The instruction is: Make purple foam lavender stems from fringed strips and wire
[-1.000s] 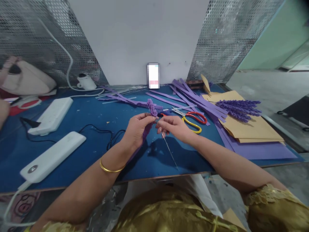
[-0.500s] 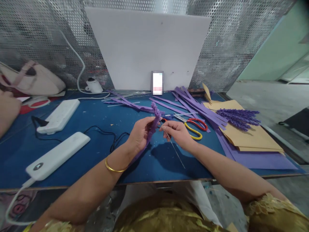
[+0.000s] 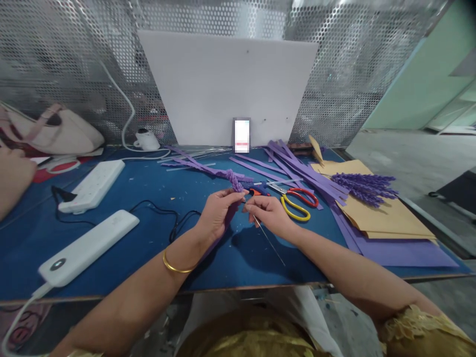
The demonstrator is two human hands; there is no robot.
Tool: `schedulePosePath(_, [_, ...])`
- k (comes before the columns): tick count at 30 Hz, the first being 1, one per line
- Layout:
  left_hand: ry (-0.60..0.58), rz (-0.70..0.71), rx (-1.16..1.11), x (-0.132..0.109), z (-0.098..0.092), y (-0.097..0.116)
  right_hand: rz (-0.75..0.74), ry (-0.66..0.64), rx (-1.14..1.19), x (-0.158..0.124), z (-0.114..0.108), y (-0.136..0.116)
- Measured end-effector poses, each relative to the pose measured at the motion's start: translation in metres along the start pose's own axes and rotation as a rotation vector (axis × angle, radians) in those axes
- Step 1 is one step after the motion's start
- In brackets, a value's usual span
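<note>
My left hand (image 3: 217,214) pinches a curled purple paper flower spike (image 3: 234,180), whose fringed tip leans up and to the left. A long purple strip trails down from it beneath my left palm. Close beside, my right hand (image 3: 270,214) is closed on a thin wire stem (image 3: 270,243), which slants down to the right over the table. The wire's upper end is hidden among my fingers, near the base of the spike. Just behind my hands lie scissors (image 3: 302,203) with one red and one yellow handle, and a dark blue and orange tool (image 3: 256,190).
Purple strips (image 3: 297,163) lie across the back of the blue table (image 3: 148,263). Finished purple sprigs (image 3: 366,187) rest on brown paper (image 3: 386,218) at right. A power bank (image 3: 89,248), power strip (image 3: 94,186) and cables occupy the left. Another person's hand (image 3: 15,173) is at far left. A phone (image 3: 242,135) stands behind.
The spike's tip has tilted from nearly upright to leaning left. My hands stay close together, and the wire still slants down right. The whole view has shifted slightly.
</note>
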State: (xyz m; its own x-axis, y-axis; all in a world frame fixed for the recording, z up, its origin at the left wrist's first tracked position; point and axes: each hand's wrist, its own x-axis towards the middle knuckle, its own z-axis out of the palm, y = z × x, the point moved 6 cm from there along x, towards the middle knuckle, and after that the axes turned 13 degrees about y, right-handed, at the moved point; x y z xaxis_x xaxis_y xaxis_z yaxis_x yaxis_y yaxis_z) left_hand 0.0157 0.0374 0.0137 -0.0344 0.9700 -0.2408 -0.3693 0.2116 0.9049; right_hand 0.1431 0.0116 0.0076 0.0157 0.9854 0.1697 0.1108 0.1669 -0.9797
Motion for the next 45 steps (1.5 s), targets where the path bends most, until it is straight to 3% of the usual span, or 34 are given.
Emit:
schedulePosePath(8, [-0.001, -0.013, -0.009, 0.000, -0.001, -0.001, -0.023, 0.016, -0.026, 0.001, -0.001, 0.002])
schedulePosePath(15, [-0.140, -0.064, -0.050, -0.004, 0.009, 0.000, -0.034, 0.051, 0.005, 0.003, -0.006, -0.001])
schedulePosePath(23, [0.009, 0.028, 0.033, 0.003, -0.002, 0.001, -0.016, 0.009, -0.031, -0.002, 0.000, -0.002])
schedulePosePath(29, [0.014, 0.010, 0.034, 0.005, -0.003, -0.001, -0.034, -0.011, -0.030, -0.003, 0.001, 0.000])
schedulePosePath(35, [-0.091, -0.036, -0.001, 0.000, 0.003, 0.001, -0.017, 0.018, 0.039, 0.001, -0.004, -0.003])
schedulePosePath(45, [-0.035, -0.031, -0.008, 0.002, 0.003, 0.000, -0.003, -0.003, 0.053, 0.000, -0.003, -0.002])
